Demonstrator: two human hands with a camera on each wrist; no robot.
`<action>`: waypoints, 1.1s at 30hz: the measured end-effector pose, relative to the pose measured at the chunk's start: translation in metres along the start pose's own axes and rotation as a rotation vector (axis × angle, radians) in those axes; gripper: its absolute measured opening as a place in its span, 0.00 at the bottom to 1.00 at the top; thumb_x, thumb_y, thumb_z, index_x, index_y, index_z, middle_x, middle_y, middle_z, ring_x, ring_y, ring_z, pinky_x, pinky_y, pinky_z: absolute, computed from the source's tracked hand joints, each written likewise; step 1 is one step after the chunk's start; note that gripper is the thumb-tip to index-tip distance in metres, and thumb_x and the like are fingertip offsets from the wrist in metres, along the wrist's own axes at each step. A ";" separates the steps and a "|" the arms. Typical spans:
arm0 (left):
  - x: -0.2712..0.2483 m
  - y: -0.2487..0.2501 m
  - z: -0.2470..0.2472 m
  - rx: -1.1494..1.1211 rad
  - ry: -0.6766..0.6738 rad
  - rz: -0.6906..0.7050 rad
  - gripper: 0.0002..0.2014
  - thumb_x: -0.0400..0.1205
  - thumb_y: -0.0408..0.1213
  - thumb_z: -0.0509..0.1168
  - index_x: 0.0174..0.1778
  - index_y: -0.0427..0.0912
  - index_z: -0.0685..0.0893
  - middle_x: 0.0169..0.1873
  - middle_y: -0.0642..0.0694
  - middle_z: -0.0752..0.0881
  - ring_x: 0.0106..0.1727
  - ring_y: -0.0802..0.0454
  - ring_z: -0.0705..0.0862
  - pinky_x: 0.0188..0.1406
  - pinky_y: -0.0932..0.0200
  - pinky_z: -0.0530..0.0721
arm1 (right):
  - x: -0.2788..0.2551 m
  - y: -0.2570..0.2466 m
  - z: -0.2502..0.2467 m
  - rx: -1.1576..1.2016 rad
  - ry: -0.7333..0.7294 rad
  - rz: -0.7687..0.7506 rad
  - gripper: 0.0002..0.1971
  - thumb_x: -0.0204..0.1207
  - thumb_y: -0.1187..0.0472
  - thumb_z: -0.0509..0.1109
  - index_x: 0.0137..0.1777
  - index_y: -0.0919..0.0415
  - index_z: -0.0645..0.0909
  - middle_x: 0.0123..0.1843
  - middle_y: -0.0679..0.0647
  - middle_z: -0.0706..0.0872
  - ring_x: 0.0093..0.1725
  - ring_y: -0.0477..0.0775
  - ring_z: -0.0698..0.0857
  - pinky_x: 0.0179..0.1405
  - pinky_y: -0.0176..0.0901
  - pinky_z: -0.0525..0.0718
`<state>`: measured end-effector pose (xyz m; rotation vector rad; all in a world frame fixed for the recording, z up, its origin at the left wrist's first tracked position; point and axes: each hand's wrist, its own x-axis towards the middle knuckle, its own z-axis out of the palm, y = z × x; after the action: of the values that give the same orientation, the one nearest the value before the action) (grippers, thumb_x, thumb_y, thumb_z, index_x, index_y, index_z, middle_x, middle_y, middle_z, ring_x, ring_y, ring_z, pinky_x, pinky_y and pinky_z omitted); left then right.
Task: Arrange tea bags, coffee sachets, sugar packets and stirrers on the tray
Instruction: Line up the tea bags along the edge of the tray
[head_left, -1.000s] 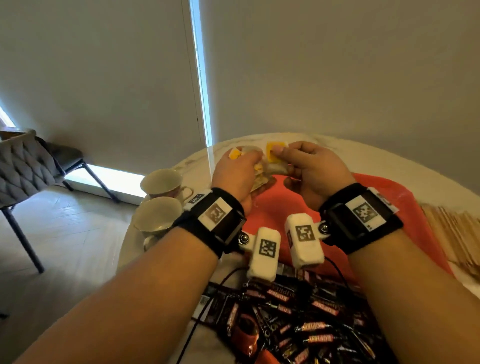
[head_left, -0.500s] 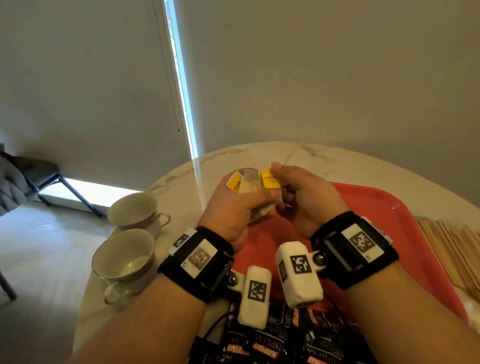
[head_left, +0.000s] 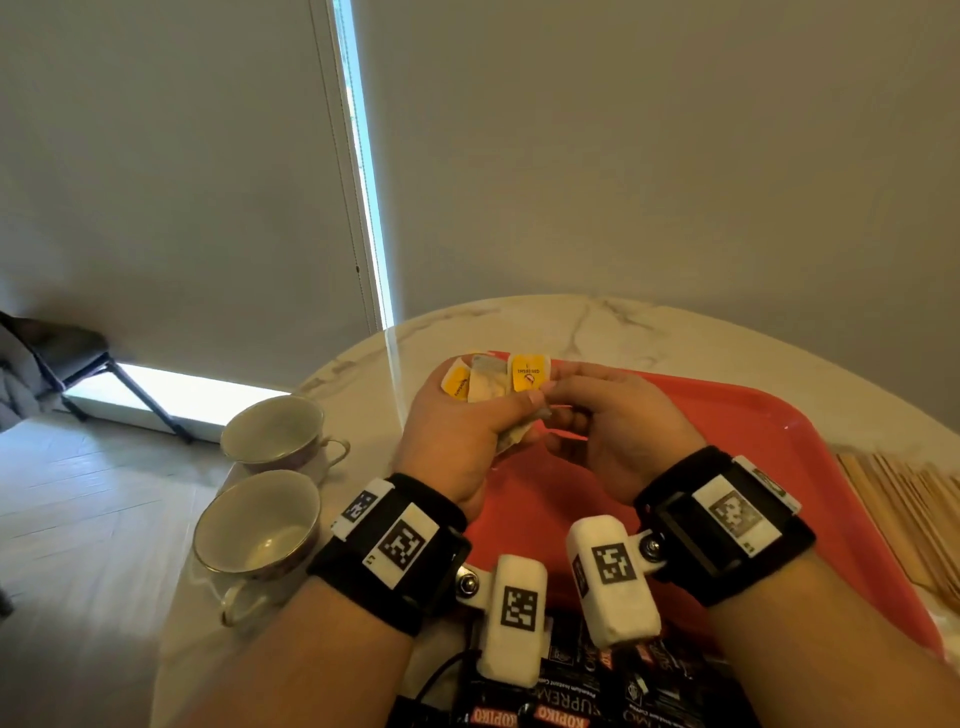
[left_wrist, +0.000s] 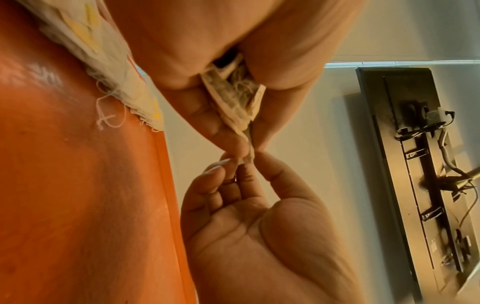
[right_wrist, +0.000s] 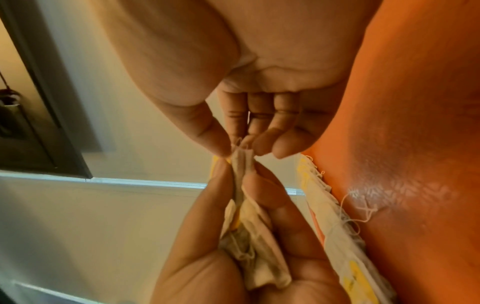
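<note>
— What's she got up there over the flat red plastic tray (head_left: 753, 447)?

— A small bunch of soft paper tea bags with yellow tags (head_left: 493, 384). The left hand (head_left: 457, 441) is curled round the bunch, thumb across the front, so that grip is closed on them. The right hand (head_left: 613, 426) pinches the top edge of one bag between thumb and fingertips (right_wrist: 262, 148), as if peeling it off the bunch.

— Anything on the tray yet?

— A row of the same bags lies along its far edge (right_wrist: 345, 236), strings loose. The black coffee sachets (head_left: 587, 696) sit in a heap at the near end, and the pale wooden stirrers (head_left: 904, 504) lie on the marble surface (head_left: 597, 322) to the right, beside the tray. Two white teacups (head_left: 260, 525) stand on the left.

— Tricky to handle?

— I'd say so. They look near weightless and limp, the paper thin enough to tear, and the strings could snag one another. Best taken by the crimped top edge or the stiff tag, lightly, never by the soft filled middle.
</note>
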<state>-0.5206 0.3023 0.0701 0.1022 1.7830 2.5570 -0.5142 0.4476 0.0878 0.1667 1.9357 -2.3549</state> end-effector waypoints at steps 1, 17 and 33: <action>0.001 0.001 0.000 -0.011 0.013 -0.001 0.16 0.76 0.23 0.79 0.56 0.39 0.86 0.44 0.35 0.93 0.40 0.43 0.93 0.31 0.55 0.87 | -0.001 0.000 0.000 -0.004 -0.006 0.004 0.09 0.79 0.68 0.71 0.57 0.65 0.87 0.40 0.55 0.88 0.38 0.50 0.82 0.37 0.43 0.83; 0.010 0.009 -0.012 0.048 0.344 0.009 0.11 0.69 0.35 0.73 0.46 0.49 0.86 0.47 0.34 0.91 0.48 0.27 0.92 0.43 0.28 0.93 | 0.105 0.003 0.023 -0.134 0.225 0.123 0.10 0.79 0.77 0.72 0.42 0.64 0.77 0.37 0.64 0.85 0.33 0.58 0.85 0.34 0.49 0.87; 0.016 0.002 -0.015 -0.047 0.332 -0.042 0.10 0.78 0.28 0.73 0.49 0.48 0.86 0.47 0.39 0.91 0.49 0.35 0.92 0.41 0.39 0.95 | 0.140 0.006 0.040 -0.276 0.210 0.228 0.09 0.80 0.71 0.74 0.39 0.68 0.81 0.37 0.62 0.85 0.35 0.55 0.84 0.45 0.49 0.90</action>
<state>-0.5373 0.2878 0.0676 -0.3785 1.7929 2.7112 -0.6527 0.4073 0.0701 0.5990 2.1756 -1.9733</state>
